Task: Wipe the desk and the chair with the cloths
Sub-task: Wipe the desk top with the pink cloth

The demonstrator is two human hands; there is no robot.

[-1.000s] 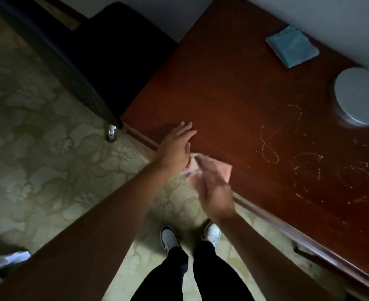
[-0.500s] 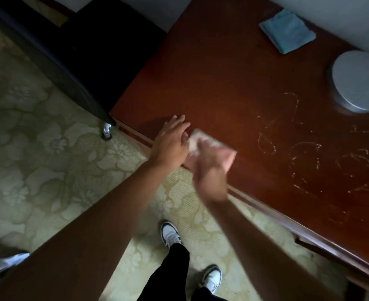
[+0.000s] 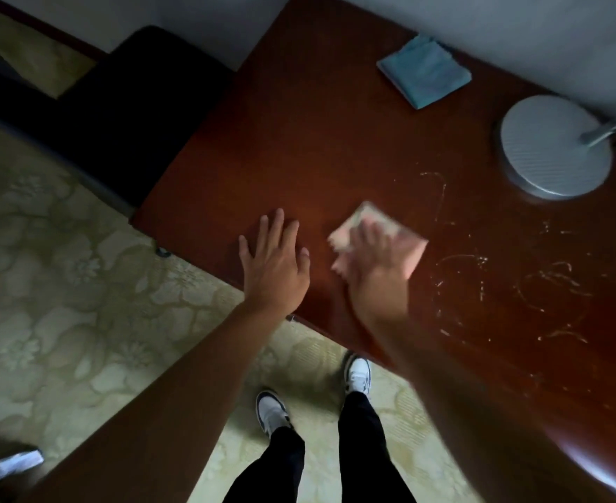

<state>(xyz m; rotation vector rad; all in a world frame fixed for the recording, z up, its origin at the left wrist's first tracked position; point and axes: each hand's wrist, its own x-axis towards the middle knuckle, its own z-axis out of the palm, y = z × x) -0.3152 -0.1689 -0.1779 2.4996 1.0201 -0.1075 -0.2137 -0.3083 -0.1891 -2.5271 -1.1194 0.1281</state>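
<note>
While the right hand (image 3: 375,263) lies flat over the pink cloth (image 3: 402,241), its outline is smeared by motion blur, so I cannot tell whether the fingers are spread straight on top or curled round an edge; they look laid over it, pressing it to the surface (image 3: 335,147). Just to its left, near the front edge, the left hand (image 3: 273,259) rests palm down with fingers straight and slightly fanned, holding nothing, bracing the body.

To the right of the cloth and close by, pale looping smears (image 3: 549,281) cross the wood, untouched as things lie now. To do this step well, I would keep the palm's weight even over the whole cloth, lead it into those marks in overlapping strokes, and work from the near edge outward so no strip is skipped. Light pressure would likely only drag the residue about; firm, slow passes seem better, with the cloth refolded to a clean face once it loads up.

Farther back, the round grey lamp base (image 3: 553,147) stands near the marks and will need wiping around. Beyond, a folded blue cloth (image 3: 424,70) lies by the wall, and the dark chair (image 3: 117,103) sits at the surface's left end, not yet wiped, I judge.
</note>
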